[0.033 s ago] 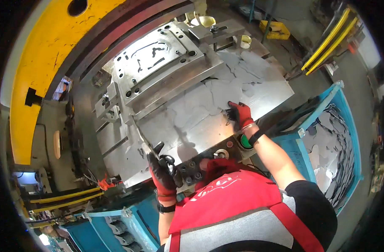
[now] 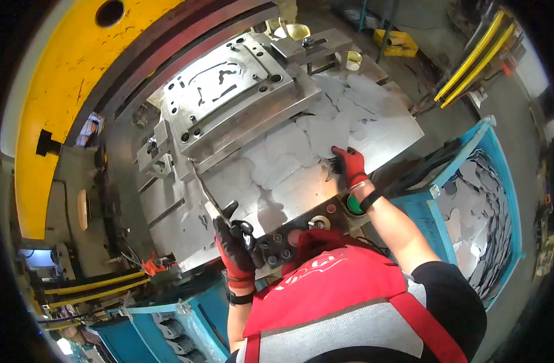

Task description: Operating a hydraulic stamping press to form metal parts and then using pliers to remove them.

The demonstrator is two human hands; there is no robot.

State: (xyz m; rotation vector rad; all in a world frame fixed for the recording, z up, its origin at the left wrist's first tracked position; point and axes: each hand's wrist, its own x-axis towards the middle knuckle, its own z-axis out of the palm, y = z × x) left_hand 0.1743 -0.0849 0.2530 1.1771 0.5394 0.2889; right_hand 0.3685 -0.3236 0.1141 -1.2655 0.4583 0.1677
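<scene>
My left hand (image 2: pixel 234 245), in a red and black glove, is closed around a long thin metal tool (image 2: pixel 208 198) with a dark looped part at its grip. The tool's far end reaches to the left front corner of a steel die block (image 2: pixel 247 124). My right hand (image 2: pixel 349 166), also gloved, has its fingers curled at the near edge of a flat grey metal blank (image 2: pixel 328 134). Its fingertips are partly hidden. Several more thin blanks (image 2: pixel 274 160) lie overlapping on the steel press bed (image 2: pixel 392 136).
A yellow press frame (image 2: pixel 53 109) curves along the left. Near the bed's front edge is a control panel with a green button (image 2: pixel 354 204). A blue bin (image 2: pixel 431 221) with stacked metal pieces stands at right, another blue bin (image 2: pixel 122 339) at lower left.
The blanks by my right hand lie slightly differently, and that hand has shifted a little to the right. My left hand stays nearly in place with the metal tool.
</scene>
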